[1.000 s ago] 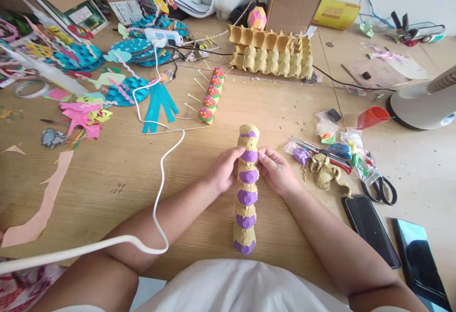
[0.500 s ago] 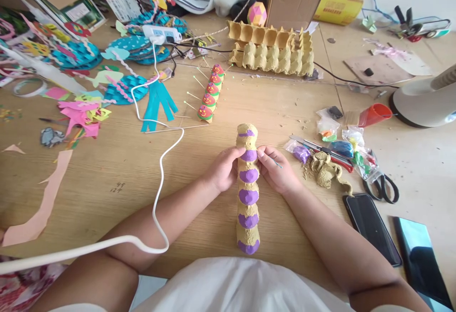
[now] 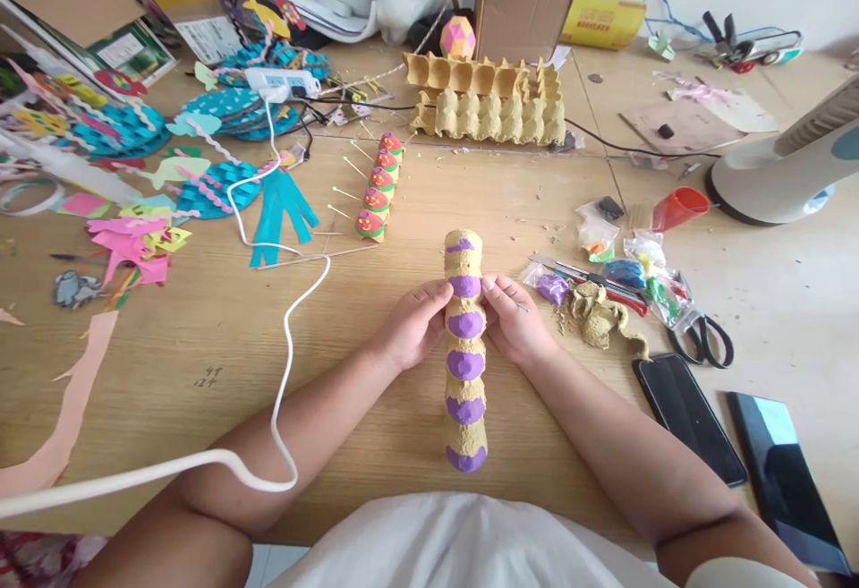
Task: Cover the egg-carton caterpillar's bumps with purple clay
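A long strip of egg carton with purple patches on its bumps points lengthwise away from me. My left hand grips its left side near the far end, thumb on the edge of a purple patch. On the opposite side, my right hand pinches the strip's edge and also has a thin bluish stick between its fingers. Farther off stands a smaller carton strip with red and green bumps, smiling faces and pins sticking out.
A white cable crosses the table at left. Egg cartons lie at the back. To the right are a cutter, clay bags, scissors, carton scraps and two phones.
The camera view has turned slightly, so the table's objects appear shifted left. Both hands keep nearly the same hold on the purple-patched strip.
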Tool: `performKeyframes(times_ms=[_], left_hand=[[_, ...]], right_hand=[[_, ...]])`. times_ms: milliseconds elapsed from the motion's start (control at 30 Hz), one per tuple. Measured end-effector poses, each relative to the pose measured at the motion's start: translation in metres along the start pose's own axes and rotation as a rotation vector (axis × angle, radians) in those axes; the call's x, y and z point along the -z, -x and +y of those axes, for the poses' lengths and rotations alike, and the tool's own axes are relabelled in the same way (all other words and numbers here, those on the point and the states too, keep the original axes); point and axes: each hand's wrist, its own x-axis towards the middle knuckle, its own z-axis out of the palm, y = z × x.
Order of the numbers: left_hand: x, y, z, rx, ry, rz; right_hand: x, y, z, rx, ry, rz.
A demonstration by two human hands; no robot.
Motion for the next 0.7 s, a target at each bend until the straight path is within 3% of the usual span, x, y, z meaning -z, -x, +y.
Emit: performKeyframes(times_ms=[100, 267, 700], left_hand=[[0.0005, -0.0003, -0.0004, -0.038, -0.012, 0.018], [0.0032, -0.0018, 0.0001, -0.066, -0.001, 0.063], [0.0062, 0.0016, 0.0031, -0.057, -0.067, 0.036]], right_hand=[[-0.0012, 0.0004, 0.0000, 0.019, -0.022, 0.019], [-0.0007, 0.0016, -0.0009, 0.012, -0.045, -0.061], [0.0024, 0.0023, -0.0030, -0.053, -0.064, -0.154]])
